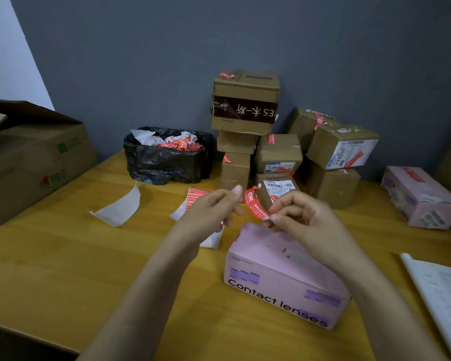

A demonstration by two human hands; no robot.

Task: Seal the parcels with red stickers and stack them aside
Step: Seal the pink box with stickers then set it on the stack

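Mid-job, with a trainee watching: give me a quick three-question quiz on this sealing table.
1. True or false: the black bin bag holds red-and-white paper scraps.
2. The pink Contact lenses box lies: A) on the wooden table B) on the floor C) inside the bin bag.
3. Which hand pinches the red sticker?
Key: 1 true; 2 A; 3 right hand.
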